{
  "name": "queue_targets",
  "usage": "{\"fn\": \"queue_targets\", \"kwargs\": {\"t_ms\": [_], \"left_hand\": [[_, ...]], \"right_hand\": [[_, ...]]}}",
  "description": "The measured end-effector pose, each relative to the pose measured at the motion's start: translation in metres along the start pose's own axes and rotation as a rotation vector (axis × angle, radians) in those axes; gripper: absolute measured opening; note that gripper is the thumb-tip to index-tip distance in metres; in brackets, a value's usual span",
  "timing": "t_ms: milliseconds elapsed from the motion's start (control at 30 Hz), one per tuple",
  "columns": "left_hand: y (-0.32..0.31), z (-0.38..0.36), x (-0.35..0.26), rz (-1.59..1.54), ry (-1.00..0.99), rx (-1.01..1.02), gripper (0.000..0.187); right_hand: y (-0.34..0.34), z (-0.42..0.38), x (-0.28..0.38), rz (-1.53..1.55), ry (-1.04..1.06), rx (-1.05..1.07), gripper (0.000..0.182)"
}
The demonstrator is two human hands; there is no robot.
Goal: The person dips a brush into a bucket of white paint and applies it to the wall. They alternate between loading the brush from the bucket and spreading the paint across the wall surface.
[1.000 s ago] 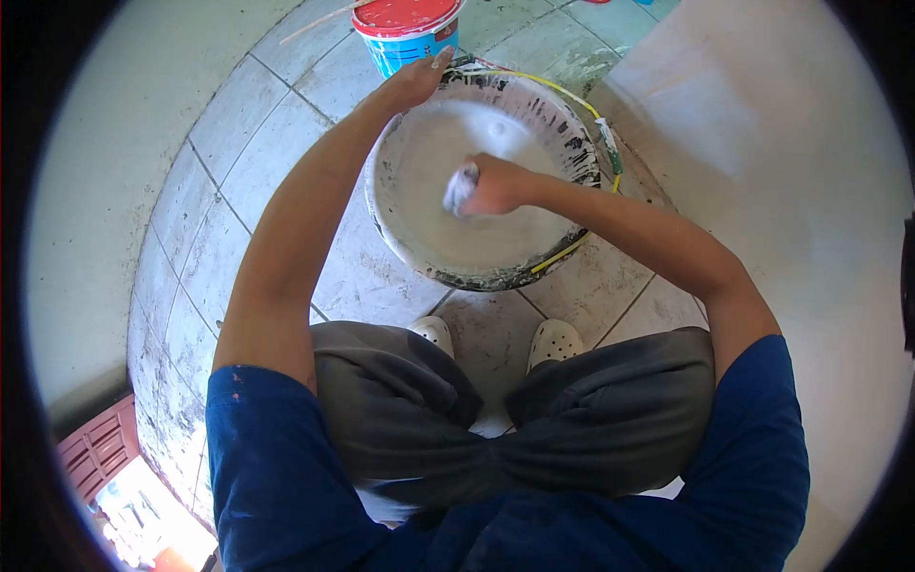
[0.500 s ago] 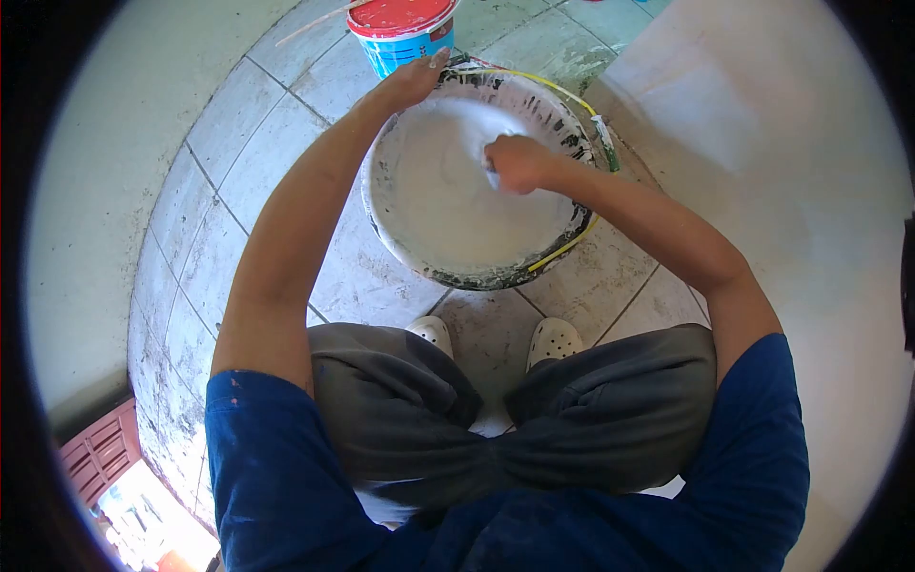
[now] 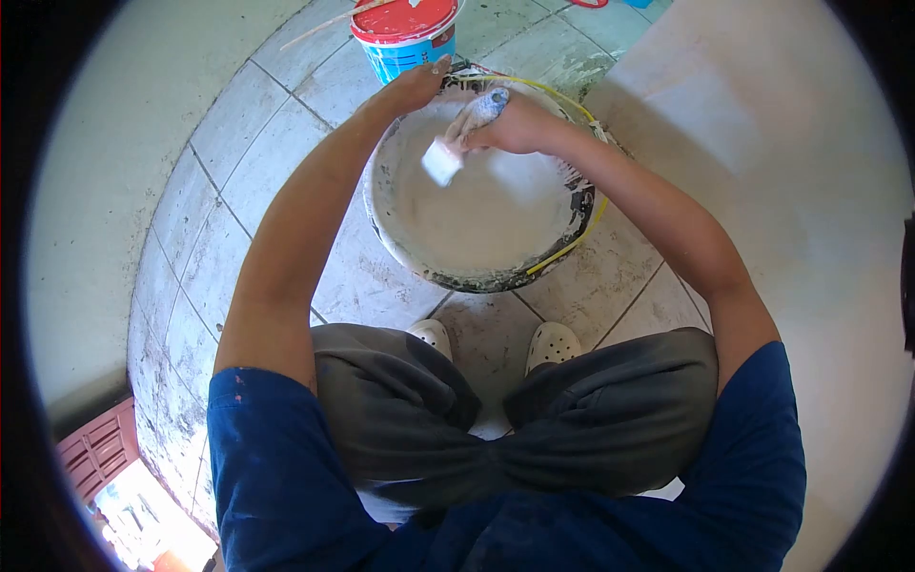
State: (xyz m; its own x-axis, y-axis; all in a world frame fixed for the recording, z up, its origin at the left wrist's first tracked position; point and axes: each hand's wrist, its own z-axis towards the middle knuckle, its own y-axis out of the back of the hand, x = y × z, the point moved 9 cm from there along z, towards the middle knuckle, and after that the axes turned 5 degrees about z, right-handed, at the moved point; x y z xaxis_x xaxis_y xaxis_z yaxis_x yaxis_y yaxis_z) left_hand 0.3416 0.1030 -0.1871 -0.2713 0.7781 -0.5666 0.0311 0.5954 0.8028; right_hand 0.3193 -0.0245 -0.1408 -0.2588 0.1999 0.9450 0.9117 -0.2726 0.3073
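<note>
A round tub (image 3: 431, 276) with a paint-crusted black and white rim stands on the floor before me, holding a milky white liquid (image 3: 477, 224). My left hand (image 3: 419, 86) grips its rim at the back left. Over the liquid, my right hand (image 3: 519, 124) is closed round the handle of a paint-smeared paintbrush (image 3: 445, 160). The brush's broad white end points down and left, slightly blurred, and its bluish handle end sticks up by my thumb side. A yellow cord-like strip (image 3: 602, 214) runs round the right side of the rim.
Behind the tub, close to my left hand, stands a blue bucket (image 3: 398, 62) with a red lid (image 3: 405, 21) and a thin stick (image 3: 334, 24) across it. A pale wall (image 3: 105, 191) rises at left; a smooth pale surface (image 3: 762, 238) fills the right. My light clogs (image 3: 553, 345) flank the tub's front.
My right hand has moved up and left inside the tub and turned, bringing the paintbrush's white end and handle into sight. My left hand stays on the rim.
</note>
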Motion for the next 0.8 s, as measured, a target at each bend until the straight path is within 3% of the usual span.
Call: {"fn": "queue_targets", "kwargs": {"t_ms": [33, 133, 233, 333, 433, 533, 633, 733, 800], "left_hand": [[0.0, 0.0, 0.001, 0.004, 0.019, 0.0, 0.066], [-0.003, 0.006, 0.005, -0.008, 0.003, -0.023, 0.066], [-0.004, 0.007, 0.007, -0.026, 0.009, -0.024, 0.065], [-0.005, 0.007, 0.008, -0.034, 0.033, -0.009, 0.064], [-0.005, 0.007, 0.006, -0.034, 0.013, 0.004, 0.064], [-0.005, 0.007, 0.005, -0.042, -0.034, -0.01, 0.063], [-0.006, 0.009, 0.007, -0.05, -0.001, 0.008, 0.062], [-0.008, 0.008, 0.005, -0.073, -0.022, 0.034, 0.06], [-0.013, 0.008, 0.005, -0.09, -0.034, 0.084, 0.058]], "right_hand": [[0.009, -0.001, 0.009, -0.182, 0.066, -0.048, 0.019], [0.016, -0.002, -0.014, -0.444, 0.004, -0.068, 0.017], [0.002, -0.01, -0.034, -0.761, -0.044, 0.026, 0.019], [-0.023, -0.025, -0.051, -0.791, -0.13, 0.142, 0.025], [-0.05, -0.033, -0.067, -0.717, -0.21, 0.266, 0.031], [-0.051, -0.033, -0.063, -0.577, -0.213, 0.171, 0.045], [-0.052, -0.02, -0.059, 0.035, -0.236, 0.259, 0.043], [-0.019, -0.016, -0.005, 0.299, -0.183, 0.101, 0.031], [-0.004, -0.013, 0.003, 0.259, -0.227, 0.071, 0.024]]}}
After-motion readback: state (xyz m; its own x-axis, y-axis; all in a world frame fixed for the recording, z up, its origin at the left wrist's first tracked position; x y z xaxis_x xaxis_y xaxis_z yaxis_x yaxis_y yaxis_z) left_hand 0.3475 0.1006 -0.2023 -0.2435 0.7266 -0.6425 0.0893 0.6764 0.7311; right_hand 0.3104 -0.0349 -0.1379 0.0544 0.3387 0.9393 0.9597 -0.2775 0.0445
